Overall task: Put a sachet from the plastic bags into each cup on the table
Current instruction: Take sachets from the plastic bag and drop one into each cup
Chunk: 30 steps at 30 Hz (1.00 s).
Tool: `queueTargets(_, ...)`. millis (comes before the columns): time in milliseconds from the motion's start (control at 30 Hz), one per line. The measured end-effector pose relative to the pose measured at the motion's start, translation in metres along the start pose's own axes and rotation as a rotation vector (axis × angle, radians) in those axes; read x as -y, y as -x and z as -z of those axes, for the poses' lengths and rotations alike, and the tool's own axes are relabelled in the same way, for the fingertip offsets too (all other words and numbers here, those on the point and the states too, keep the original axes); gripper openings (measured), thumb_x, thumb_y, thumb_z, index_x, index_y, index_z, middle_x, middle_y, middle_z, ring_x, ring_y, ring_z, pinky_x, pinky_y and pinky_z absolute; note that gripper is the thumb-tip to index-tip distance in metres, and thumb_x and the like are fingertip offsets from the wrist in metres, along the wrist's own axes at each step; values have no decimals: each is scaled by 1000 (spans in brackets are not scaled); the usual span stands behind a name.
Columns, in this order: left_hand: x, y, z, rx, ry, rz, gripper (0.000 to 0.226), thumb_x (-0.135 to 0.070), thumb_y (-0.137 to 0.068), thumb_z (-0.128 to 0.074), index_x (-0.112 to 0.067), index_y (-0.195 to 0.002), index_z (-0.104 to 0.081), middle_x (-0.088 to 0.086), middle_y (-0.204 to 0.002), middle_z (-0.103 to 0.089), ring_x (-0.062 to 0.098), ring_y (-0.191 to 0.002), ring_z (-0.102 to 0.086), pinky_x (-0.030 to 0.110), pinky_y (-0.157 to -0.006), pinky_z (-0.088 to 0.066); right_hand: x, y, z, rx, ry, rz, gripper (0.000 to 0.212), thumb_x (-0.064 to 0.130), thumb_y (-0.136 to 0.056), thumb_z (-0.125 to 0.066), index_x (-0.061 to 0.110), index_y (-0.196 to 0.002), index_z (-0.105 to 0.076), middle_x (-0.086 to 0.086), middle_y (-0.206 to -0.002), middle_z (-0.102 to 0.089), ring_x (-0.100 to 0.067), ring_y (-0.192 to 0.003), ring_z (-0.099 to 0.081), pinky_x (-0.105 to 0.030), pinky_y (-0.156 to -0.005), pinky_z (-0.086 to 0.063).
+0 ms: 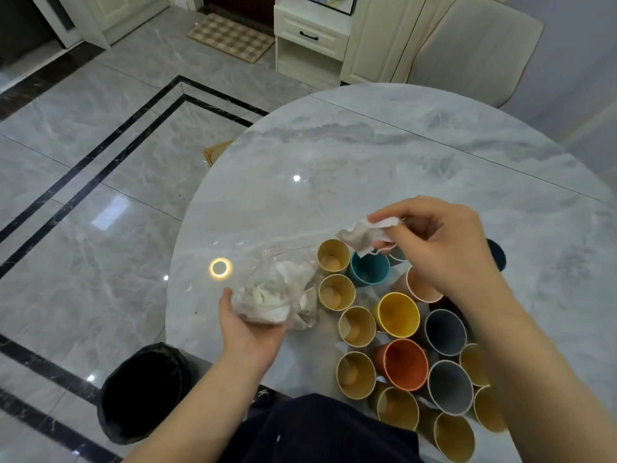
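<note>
A black bin (143, 392) stands on the floor left of the marble desk (384, 155). The left hand (250, 325) cradles a clear bag (280, 289) of white sachets from below, its grip curled round the bag just above the desk's near edge. Right of it cluster the cups (397, 349), tan, yellow, orange, grey. The right hand (437, 242) pinches one sachet (364, 233) between thumb and fingertips, directly above the teal cup (369, 269).

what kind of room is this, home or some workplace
Most likely a home dining area: a round marble-look table with an upholstered chair pushed up to it, cream cabinets with a drawer, and a checked doormat on the glossy tiled floor.
</note>
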State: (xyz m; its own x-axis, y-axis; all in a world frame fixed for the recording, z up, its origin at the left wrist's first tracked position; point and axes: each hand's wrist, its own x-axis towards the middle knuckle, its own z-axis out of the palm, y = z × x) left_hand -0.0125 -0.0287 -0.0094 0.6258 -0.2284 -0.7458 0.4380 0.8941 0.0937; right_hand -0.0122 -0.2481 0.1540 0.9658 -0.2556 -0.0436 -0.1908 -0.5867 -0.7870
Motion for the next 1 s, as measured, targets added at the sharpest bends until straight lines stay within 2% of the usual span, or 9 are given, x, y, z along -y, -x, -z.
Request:
queueTargets(67,-5,2,5,-6,9,-17,40,-44,-97,-50,-12,-103,-72,15,-108,-76,35,-99,-73,44,-86,-58,-20,-14,-15,19,53,-53,24,7,-91,-63,23,-97,-78,1,-102,-74,-11,-86,-74,-27,-79,-62)
queueTargets(133,-7,6,7,-16,-6,-19,47,-43,-100,-47,-9,-80,-72,16,-88,-77,34,-78,-76,42,-68,-62,-44,-28,-37,61,125,-82,21,10,-92,-61,22,-99,-78,3,-99,-74,-3,-79,-71,-21,-76,-61)
queueTargets(233,-7,11,12,-13,-16,-44,58,-43,-101,-46,-9,-67,-79,13,-83,-77,31,-73,-76,40,-70,-61,-75,-43,-69,132,229,-97,17,14,-95,-62,19,-104,-76,-1,-97,-74,3,-68,-64,-5,-61,-51)
queueTargets(400,-2,15,23,-64,-16,-18,53,-44,-99,-49,-11,-73,-81,12,-95,-77,30,-98,-70,43,-91,-52,-105,-57,-99,245,341,-134,21,18,-97,-62,15,-114,-74,-8,-114,-72,-19,-98,-66,-23,-87,-49)
queueTargets(500,2,16,27,-94,-11,0,54,-42,-99,-48,-10,-71,-81,14,-99,-76,32,-104,-67,44,-98,-50,-107,-59,-103,298,344,-143,26,18,-96,-62,14,-120,-72,-10,-113,-74,-24,-102,-67,-34,-96,-54)
queueTargets(633,4,16,20,-93,-44,16,54,-41,-100,-48,-8,-73,-81,15,-93,-77,31,-94,-69,43,-83,-54,-97,-54,-96,256,294,-147,28,12,-96,-61,18,-122,-69,-8,-115,-73,-21,-96,-70,-32,-93,-58)
queueTargets(800,6,7,8,-122,-88,42,47,-45,-97,-50,-7,-119,-67,18,-113,-74,36,-110,-67,45,-87,-54,-26,-20,-67,105,-42,-61,19,11,-87,-71,30,-88,-67,12,-90,-72,-9,-83,-70,-20,-75,-60)
queueTargets(900,11,4,-2,-130,-109,53,56,-53,-95,-51,-8,-127,-64,21,-125,-69,37,-118,-63,47,-94,-52,13,11,-48,242,-70,93,14,7,-82,-74,21,-83,-72,7,-81,-75,-9,-79,-72,-21,-74,-59)
queueTargets(1000,19,2,-7,-112,-211,46,61,-57,-96,-45,-9,-129,-64,22,-126,-69,37,-117,-64,48,-93,-53,10,21,-51,388,208,180,20,6,-86,-71,22,-92,-81,9,-92,-78,-5,-88,-72,-24,-86,-58)
